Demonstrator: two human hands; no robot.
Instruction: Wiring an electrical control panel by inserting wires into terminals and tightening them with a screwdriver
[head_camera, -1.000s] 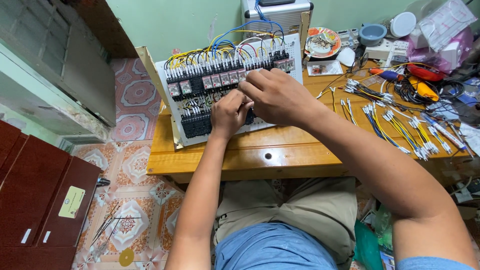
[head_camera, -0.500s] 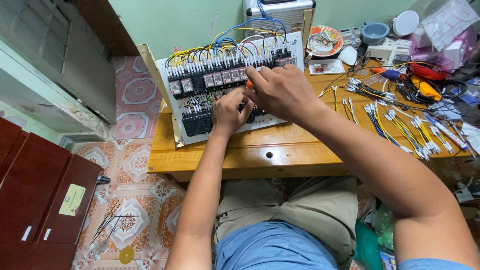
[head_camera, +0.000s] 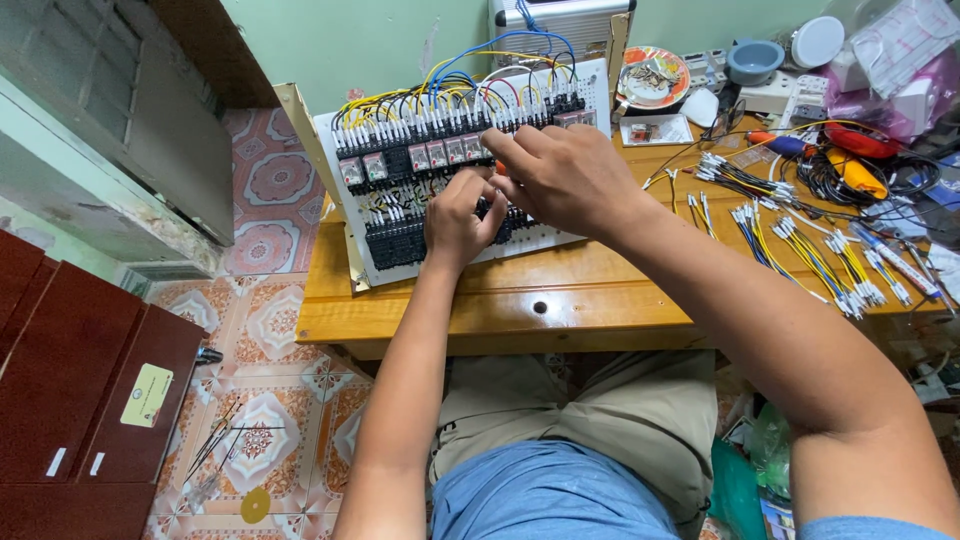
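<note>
While the panel leaned tilted on the wooden surface, the left hand curled against its terminals; the right hand pinched something orange, mostly hidden.

Head cam, looks down, close.

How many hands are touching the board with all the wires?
2. The left hand rests on the middle of the wiring board; the right hand is beside it, just right. No other hands are in view.
</note>
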